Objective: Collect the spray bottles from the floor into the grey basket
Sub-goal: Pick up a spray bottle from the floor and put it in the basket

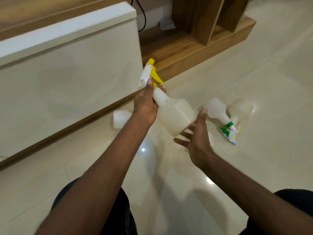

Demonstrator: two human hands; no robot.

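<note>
A white spray bottle with a yellow trigger [174,112] is held in the air above the floor. My left hand [146,106] grips its neck just below the trigger. My right hand [196,138] cups the bottle's base, fingers spread under it. Two more white spray bottles lie on the tiles to the right: one with a green trigger [217,111] and one behind it [240,109] with a yellow and blue tip. Another white bottle [120,118] lies on the floor behind my left wrist, partly hidden. The grey basket is not in view.
A glossy white cabinet [67,73] stands at the left with a wooden plinth. A wooden shelf unit [194,44] rises at the back, with a black cable [144,16] and a paper scrap beside it. Cream floor tiles [254,167] spread to the right. My knees show at the bottom.
</note>
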